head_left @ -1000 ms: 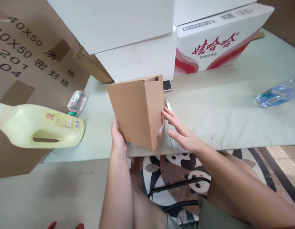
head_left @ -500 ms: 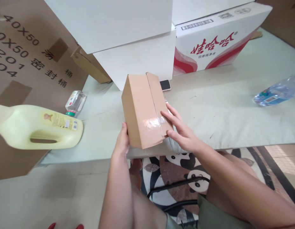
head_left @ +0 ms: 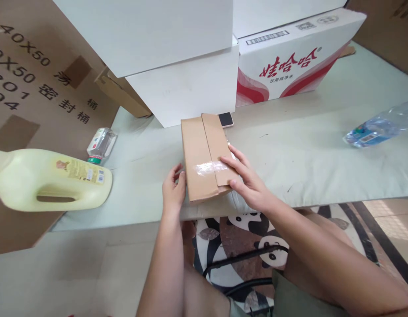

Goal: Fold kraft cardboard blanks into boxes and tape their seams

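A small brown cardboard box sits on the cloth-covered table in front of me, its top flaps closed along a seam with clear shiny tape across it. My right hand grips the box's right side, with some fingertips and the thumb on the top flap and another finger over the right edge. Beside the left wall is my left hand, fingers loosely bent and apart, the thumb close to the cardboard; whether it touches is unclear. Just behind the box lies a dark-screened phone, partly hidden by it.
White cartons and a red-and-white water carton stand at the back. On the left lie a pale yellow jug and a small clear bottle; a plastic water bottle lies right. The table's front edge is near my knees.
The box has tilted down from a raised slant to lie flatter on the table, its left wall turning out of sight. My left hand has loosened from its lower left side.
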The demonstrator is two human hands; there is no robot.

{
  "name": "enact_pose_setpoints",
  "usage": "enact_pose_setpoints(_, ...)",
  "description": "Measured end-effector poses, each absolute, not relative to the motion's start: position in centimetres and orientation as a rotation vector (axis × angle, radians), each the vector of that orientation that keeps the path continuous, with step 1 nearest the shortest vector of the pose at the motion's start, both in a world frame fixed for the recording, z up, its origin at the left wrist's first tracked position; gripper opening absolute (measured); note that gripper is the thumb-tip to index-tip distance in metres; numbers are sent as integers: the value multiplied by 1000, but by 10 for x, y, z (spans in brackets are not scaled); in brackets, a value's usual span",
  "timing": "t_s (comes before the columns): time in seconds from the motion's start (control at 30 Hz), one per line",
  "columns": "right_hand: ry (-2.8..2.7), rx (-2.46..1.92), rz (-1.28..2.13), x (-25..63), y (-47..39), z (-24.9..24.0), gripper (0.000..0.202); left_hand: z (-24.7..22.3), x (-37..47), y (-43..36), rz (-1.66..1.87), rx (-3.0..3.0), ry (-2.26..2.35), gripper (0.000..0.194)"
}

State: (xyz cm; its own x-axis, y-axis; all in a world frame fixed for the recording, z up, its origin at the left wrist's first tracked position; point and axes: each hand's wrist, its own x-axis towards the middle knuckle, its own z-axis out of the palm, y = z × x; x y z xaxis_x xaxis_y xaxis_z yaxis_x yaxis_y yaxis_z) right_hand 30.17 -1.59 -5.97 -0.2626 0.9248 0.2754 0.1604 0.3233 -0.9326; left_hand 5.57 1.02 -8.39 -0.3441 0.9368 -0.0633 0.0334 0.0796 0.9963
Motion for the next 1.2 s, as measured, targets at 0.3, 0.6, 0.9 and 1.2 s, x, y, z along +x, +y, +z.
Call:
enact_pose_setpoints(0.3,-1713,-956,1114,300,-16,-59,58,-77,65,0,1521,1470,1188,68)
enact_pose_setpoints(0.6,-1730,-927,1118,296,-17,-59,59,-73,66,-3,1579,1641,1080,73)
enact_pose_setpoints(0.9,-1738,-922,1143,293,-19,-65,57,-73,69,-2,1636,1511,1074,45)
enact_pose_setpoints(1.2,-1539,-1201,1034,303,-4,-75,58,-75,66,-3,1623,1359,1121,51)
